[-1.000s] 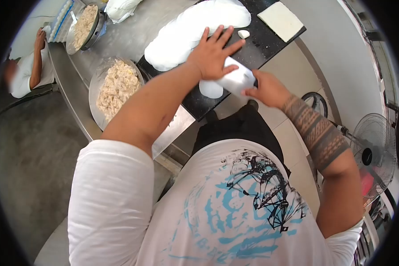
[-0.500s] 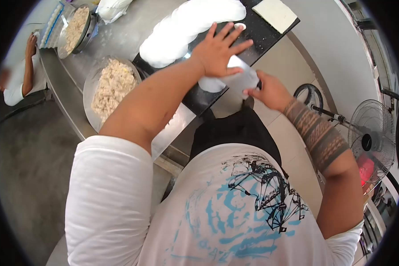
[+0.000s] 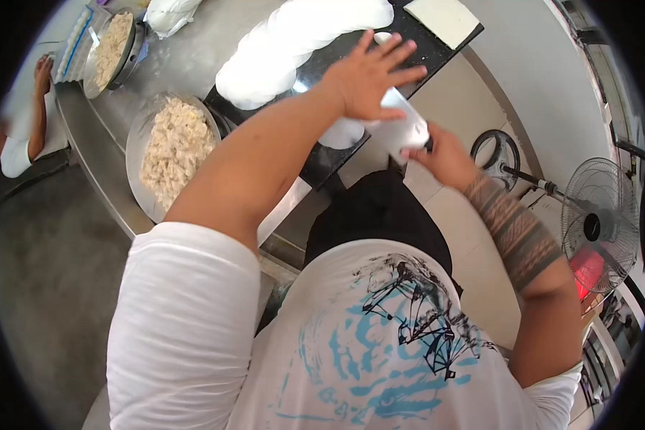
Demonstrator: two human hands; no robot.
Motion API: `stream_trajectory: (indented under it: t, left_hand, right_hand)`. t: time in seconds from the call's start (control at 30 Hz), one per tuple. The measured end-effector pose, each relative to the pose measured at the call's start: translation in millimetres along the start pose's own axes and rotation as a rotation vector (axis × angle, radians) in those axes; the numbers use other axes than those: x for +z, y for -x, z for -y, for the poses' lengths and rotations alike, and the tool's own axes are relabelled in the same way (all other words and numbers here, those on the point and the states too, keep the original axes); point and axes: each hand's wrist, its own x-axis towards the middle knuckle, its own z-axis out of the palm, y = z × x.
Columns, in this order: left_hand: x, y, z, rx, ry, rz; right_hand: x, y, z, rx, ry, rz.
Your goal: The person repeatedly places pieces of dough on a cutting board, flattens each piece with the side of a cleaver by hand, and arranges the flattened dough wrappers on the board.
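Observation:
My right hand (image 3: 444,154) is closed around the dark handle of a cleaver (image 3: 400,129) with a broad, shiny blade. My left hand (image 3: 373,79) has its fingers spread, with the thumb over the blade's upper part; whether it touches the metal I cannot tell. A round, flat white piece of dough (image 3: 342,134) lies by the near edge of a black stone slab (image 3: 333,158), beside the blade. Behind my left hand, a long, bulging white mass (image 3: 287,50), overexposed and dough-like, lies across the slab. One small white piece (image 3: 382,37) is partly behind my left fingers.
A bowl of chunky pale filling (image 3: 175,147) stands left of the slab, another bowl of filling (image 3: 113,54) farther back. A square whitish stack (image 3: 443,21) sits on the slab's far corner. A standing fan (image 3: 598,226) is at right. Another person's arm (image 3: 39,107) shows at far left.
My left hand has shifted slightly right, and its fingers have lifted a little. The cleaver and right hand have moved slightly right, and the blade's tilt looks different. The view has also shifted slightly.

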Motion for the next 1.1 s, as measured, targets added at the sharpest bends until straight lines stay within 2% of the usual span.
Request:
stream_trajectory:
  t: [0.07, 0.17, 0.2, 0.27, 0.3, 0.37, 0.43, 0.5, 0.57, 0.6, 0.7, 0.77, 0.83, 0.87, 1.0, 1.03, 1.1]
  left_hand:
    - [-8.6, -0.5, 11.4, -0.070, -0.073, -0.021]
    - [-18.9, 5.4, 31.2, -0.032, 0.023, -0.128]
    - [-26.0, 13.1, 26.7, -0.009, 0.078, -0.123]
    - [-20.2, 48.2, -8.2, 0.020, 0.142, 0.061]
    - [-17.2, 56.3, -19.7, 0.041, 0.174, 0.149]
    - [-8.0, 29.9, -18.8, 0.067, 0.184, 0.098]
    - [2.0, 5.5, -7.5, 0.052, 0.157, 0.008]
    - [2.4, -6.4, 11.0, -0.009, 0.066, -0.042]
    - [-1.0, -8.9, 24.7, -0.077, -0.020, -0.093]
    - [-9.4, -8.6, 28.4, -0.052, 0.015, -0.171]
    - [-29.2, 6.9, 27.6, -0.018, 0.035, -0.126]
    - [-32.8, 33.0, 15.4, -0.009, 0.095, -0.046]
    - [-5.9, 58.9, -11.6, -0.042, 0.155, 0.105]
    - [-11.4, 43.1, -20.4, 0.019, 0.229, 0.114]
    - [7.7, -6.9, -5.9, 0.010, 0.105, 0.007]
    - [9.5, -13.9, 3.0, -0.029, 0.066, -0.024]
    - [6.6, -18.9, 20.5, -0.109, -0.018, -0.086]
  right_hand:
    - [-29.3, -14.3, 36.6, -0.003, 0.152, 0.015]
    - [-23.8, -13.3, 53.3, -0.009, 0.166, -0.035]
    - [-3.6, -9.5, 39.0, -0.070, -0.040, -0.063]
    - [53.0, 21.7, 8.2, -0.198, -0.063, -0.057]
    - [63.0, 32.2, 1.2, 0.002, -0.091, 0.057]
    - [36.0, 35.5, 18.9, 0.195, -0.138, 0.102]
    - [23.8, 19.2, -2.1, -0.031, -0.146, -0.058]
    - [-1.6, -7.7, -5.4, -0.092, -0.071, -0.044]
    - [-34.8, -29.4, 22.9, -0.005, 0.182, 0.049]
    - [-35.3, -29.7, 25.8, -0.028, 0.139, 0.034]
    - [-16.8, -22.1, 30.0, -0.073, 0.006, 0.031]
    - [14.7, 2.2, 26.3, -0.065, -0.079, 0.047]
    - [37.6, 29.2, 17.0, 0.000, -0.120, 0.073]
    - [40.7, 32.1, 13.1, 0.036, -0.140, 0.083]
    - [10.0, 0.4, -30.5, -0.067, -0.107, 0.007]
    - [-8.8, -13.0, -21.7, -0.100, -0.141, 0.016]
    - [-43.8, -36.2, -0.7, -0.113, 0.036, 0.018]
